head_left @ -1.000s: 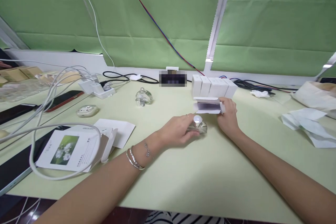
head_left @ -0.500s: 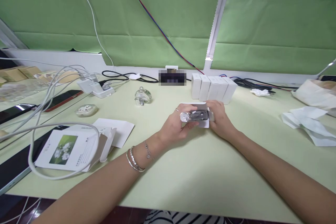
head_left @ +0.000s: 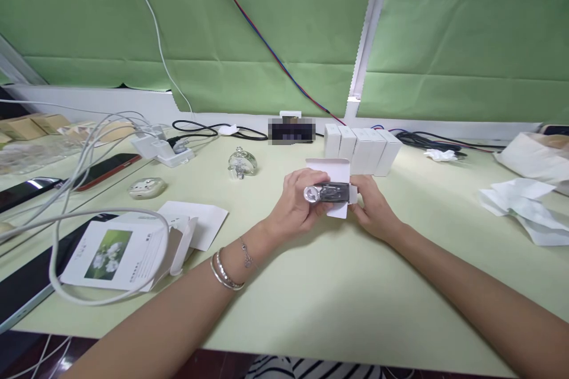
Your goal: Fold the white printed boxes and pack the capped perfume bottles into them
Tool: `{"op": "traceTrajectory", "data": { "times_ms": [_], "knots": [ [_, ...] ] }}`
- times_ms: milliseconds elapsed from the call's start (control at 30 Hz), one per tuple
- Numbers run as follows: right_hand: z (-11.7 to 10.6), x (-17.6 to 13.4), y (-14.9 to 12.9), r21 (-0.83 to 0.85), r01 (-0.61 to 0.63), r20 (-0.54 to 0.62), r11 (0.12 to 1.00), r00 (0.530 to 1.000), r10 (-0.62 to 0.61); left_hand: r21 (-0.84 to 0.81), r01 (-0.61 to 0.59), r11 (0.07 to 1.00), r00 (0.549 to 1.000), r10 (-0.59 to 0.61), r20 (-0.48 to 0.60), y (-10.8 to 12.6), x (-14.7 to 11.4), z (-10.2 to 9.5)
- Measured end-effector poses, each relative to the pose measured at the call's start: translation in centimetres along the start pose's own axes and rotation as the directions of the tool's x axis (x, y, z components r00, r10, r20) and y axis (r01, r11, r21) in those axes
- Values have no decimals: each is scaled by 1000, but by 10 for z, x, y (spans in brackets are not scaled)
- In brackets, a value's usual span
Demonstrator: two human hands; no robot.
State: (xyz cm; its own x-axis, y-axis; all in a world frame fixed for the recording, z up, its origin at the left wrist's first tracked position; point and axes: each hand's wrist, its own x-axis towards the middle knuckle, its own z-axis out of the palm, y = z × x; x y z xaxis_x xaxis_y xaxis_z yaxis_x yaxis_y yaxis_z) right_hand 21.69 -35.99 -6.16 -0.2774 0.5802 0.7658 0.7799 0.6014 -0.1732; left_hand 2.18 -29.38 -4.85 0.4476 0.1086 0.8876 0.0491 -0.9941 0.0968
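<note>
Left hand (head_left: 294, 200): bottle (head_left: 323, 193) gripped
Bottle: likely slippery, fragile — best held by its sides
Right hand (head_left: 372, 204): box (head_left: 334, 169) gripped — light, presumably

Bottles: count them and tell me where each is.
2: one bottle in the left hand, at the open box; another bottle on the table. Others could be hidden in the white boxes.

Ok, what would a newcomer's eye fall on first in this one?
Probably the green panels filling the background above the table. Next, near the middle, the left hand holding a silver-ended bottle at the open, flapped end of a small white box in the right hand. Then the carton with a flower picture, lying on the table's left side.
</note>
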Motion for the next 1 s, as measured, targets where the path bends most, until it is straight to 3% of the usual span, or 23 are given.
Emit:
{"op": "traceTrajectory", "data": {
  "times_ms": [267, 400, 533, 800, 1000],
  "knots": [
    [1, -1, -6, 67, -21, -24, 998, 999, 22, 27, -108, 994, 985, 111, -132, 3, 7, -2],
    [1, 0, -11, 146, -86, -2, 985, 996, 88, 174, -105, 979, 986, 125, -109, 7, 12, -11],
    [2, 0, -15, 245, -167, 32, 955, 986, 164, 206, -125, 971, 980, 152, -125, 12, 19, -16],
    [8, 0, -21, 469, -353, 183, 809, 935, 302, 74, 79, 994, 996, -76, -42, 19, 25, -21],
    [9, 0, -19, 468, -422, 232, 777, 907, 352, -31, 184, 982, 983, -184, -5, 14, 25, -23]
  ]
}}
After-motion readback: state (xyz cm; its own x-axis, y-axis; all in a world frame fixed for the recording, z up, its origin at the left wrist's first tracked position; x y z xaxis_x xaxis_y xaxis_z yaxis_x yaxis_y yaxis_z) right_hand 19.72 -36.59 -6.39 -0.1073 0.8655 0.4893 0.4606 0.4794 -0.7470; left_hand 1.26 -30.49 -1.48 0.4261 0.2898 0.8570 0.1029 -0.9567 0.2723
